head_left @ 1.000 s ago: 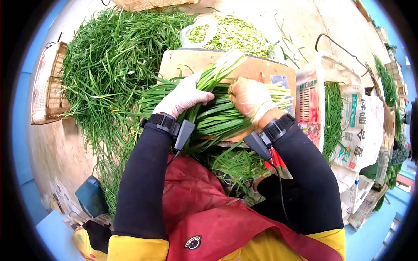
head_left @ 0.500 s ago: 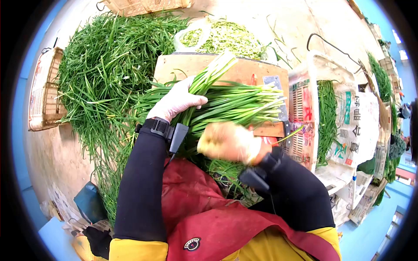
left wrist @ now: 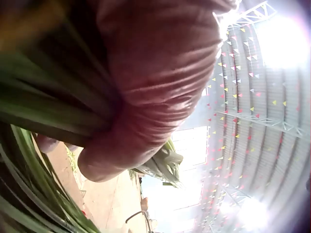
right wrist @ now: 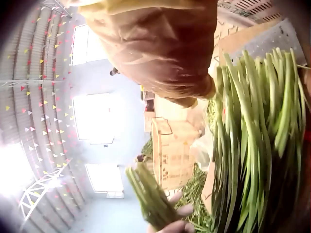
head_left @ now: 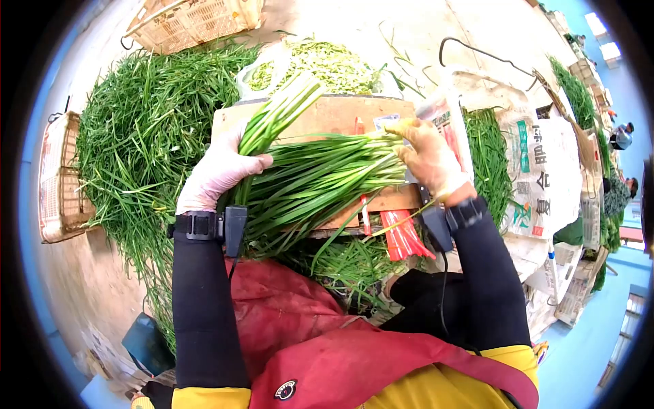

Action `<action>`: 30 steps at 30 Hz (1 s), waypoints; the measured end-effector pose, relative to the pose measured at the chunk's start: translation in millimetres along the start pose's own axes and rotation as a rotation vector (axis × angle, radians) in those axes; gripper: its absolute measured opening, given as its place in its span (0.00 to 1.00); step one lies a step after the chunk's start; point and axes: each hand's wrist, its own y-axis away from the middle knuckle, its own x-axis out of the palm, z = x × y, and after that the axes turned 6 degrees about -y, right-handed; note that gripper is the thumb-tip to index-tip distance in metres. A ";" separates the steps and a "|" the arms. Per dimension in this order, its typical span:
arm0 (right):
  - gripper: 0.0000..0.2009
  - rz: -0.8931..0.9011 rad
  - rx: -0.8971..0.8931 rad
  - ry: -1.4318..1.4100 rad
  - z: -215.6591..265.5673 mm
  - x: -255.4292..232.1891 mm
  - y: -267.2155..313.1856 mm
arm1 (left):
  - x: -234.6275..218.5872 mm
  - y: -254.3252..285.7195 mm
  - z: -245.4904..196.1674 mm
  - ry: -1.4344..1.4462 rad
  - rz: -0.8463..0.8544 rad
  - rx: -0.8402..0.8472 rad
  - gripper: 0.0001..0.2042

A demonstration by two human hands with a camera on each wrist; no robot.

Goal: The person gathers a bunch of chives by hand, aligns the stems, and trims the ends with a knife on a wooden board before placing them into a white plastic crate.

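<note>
My gloved left hand grips an upright-slanting bunch of garlic chives, pale cut ends pointing up and away. In the left wrist view its thumb wraps over the leaves. More chives lie across a wooden board, pale ends to the right. My right hand, in a yellowed glove, is at those ends, thumb and fingers spread around the tips. The right wrist view has its fingers right beside the stems. A cleaver's grey blade lies partly under the stems.
A large heap of chives spreads left of the board. A bag of pale trimmings stands behind it. Red ties hang over the front edge. To the right is a white crate with chives and a printed sack.
My right hand drew back from the chives toward me, then moved out to their pale ends on the right. My left hand keeps its bunch. The whole view has shifted.
</note>
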 end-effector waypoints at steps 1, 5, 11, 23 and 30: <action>0.19 0.032 0.019 0.042 -7.0 1.0 -7.2 | -3.1 -0.7 1.2 0.019 -0.017 0.031 0.26; 0.16 0.243 0.267 -0.232 -37.1 18.8 -29.9 | -22.0 0.0 8.3 0.053 -0.089 0.031 0.26; 0.10 0.384 0.314 -0.448 -39.6 13.4 -41.1 | -45.3 9.8 10.5 0.071 -0.171 0.016 0.25; 0.13 0.372 0.271 -0.263 -36.2 2.0 -38.8 | -42.1 25.5 -18.2 0.027 -0.150 0.049 0.23; 0.12 0.314 0.167 -0.412 -33.8 7.9 -32.2 | -35.5 34.1 -34.6 0.009 -0.120 0.101 0.26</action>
